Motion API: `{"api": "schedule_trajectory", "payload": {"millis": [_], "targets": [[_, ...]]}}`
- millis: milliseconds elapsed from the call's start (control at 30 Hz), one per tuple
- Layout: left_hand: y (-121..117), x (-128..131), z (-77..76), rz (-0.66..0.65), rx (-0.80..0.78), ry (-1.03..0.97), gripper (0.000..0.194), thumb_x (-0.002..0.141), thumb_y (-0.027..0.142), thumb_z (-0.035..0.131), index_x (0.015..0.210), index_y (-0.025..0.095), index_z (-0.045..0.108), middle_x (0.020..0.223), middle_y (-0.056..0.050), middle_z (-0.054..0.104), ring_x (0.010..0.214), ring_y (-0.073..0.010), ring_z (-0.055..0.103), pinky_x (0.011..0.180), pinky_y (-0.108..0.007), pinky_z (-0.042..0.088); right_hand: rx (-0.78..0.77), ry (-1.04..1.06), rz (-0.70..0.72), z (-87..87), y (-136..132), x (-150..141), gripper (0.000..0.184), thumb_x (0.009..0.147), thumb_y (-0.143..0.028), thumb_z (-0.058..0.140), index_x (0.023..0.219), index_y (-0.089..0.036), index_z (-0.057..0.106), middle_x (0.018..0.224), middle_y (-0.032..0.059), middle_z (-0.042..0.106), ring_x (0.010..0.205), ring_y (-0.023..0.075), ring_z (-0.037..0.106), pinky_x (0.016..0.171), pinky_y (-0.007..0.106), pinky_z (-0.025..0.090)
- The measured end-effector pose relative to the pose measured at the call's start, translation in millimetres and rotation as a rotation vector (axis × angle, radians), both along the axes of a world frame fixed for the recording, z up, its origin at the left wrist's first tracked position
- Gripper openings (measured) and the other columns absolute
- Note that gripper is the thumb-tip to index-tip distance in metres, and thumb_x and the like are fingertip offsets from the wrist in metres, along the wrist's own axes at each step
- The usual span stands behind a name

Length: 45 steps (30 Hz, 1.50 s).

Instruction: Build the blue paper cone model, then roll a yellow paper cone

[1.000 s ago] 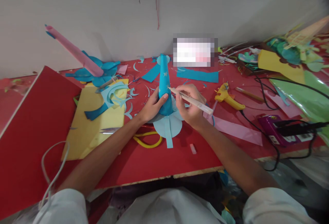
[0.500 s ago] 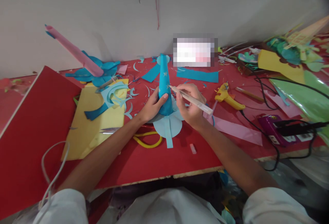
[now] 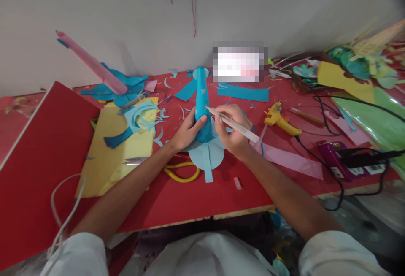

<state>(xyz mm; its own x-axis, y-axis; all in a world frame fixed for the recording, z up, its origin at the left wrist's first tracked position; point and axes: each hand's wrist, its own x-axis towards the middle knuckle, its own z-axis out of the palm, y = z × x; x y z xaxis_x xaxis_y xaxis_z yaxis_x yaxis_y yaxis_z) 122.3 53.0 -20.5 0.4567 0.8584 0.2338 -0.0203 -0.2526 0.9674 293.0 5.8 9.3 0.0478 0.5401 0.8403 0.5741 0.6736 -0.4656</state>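
Observation:
A tall blue paper cone [image 3: 202, 98] with small pale stars stands upright on a light blue paper disc [image 3: 207, 154] in the middle of the red table [image 3: 177, 202]. My left hand [image 3: 186, 131] is wrapped round the cone's lower part from the left. My right hand [image 3: 232, 130] grips a white marker pen [image 3: 234, 125], and its tip touches the cone's right side about halfway up.
Yellow paper [image 3: 117, 149] with blue cut-outs lies to the left, beside a raised red board [image 3: 41, 158]. A yellow glue gun [image 3: 280, 120], a purple power strip [image 3: 344, 162] with black cables, and a pink paper strip [image 3: 291, 160] lie to the right. Paper scraps clutter the far right.
The pen tip has shifted slightly left onto the cone's side, and my right hand has edged a little with it. My left hand and the cone have stayed put.

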Motion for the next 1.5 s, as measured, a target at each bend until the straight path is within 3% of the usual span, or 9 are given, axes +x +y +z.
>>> {"api": "schedule_trajectory", "payload": {"millis": [433, 1000, 1500], "targets": [[1.1, 0.3, -1.2, -0.012, 0.004, 0.005, 0.064, 0.097, 0.069, 0.056, 0.141, 0.022, 0.056, 0.135, -0.011, 0.065, 0.125, -0.0272, 0.06, 0.111, -0.041, 0.047, 0.004, 0.006, 0.015, 0.7, 0.6, -1.2, 0.011, 0.102, -0.028, 0.058, 0.11, -0.022, 0.063, 0.097, 0.0068, 0.074, 0.087, 0.0198, 0.073, 0.076, 0.035, 0.063], [0.3, -1.1, -0.8, 0.006, 0.019, 0.043, 0.062, 0.096, 0.071, 0.056, 0.132, 0.021, 0.058, 0.124, -0.009, 0.067, 0.119, -0.0261, 0.062, 0.108, -0.04, 0.05, 0.029, 0.03, 0.003, 1.5, -0.4, 1.2, 0.013, 0.103, -0.028, 0.057, 0.113, -0.024, 0.062, 0.101, 0.0072, 0.075, 0.09, 0.0208, 0.074, 0.076, 0.037, 0.064], [0.0, -1.1, 0.9, 0.013, 0.018, 0.04, 0.058, 0.096, 0.07, 0.056, 0.13, 0.022, 0.058, 0.124, -0.009, 0.067, 0.117, -0.0251, 0.063, 0.106, -0.04, 0.051, 0.013, -0.017, -0.007, 1.7, 0.3, 0.6, 0.011, 0.103, -0.03, 0.056, 0.11, -0.024, 0.062, 0.095, 0.0057, 0.074, 0.084, 0.0197, 0.072, 0.073, 0.037, 0.063]]}}
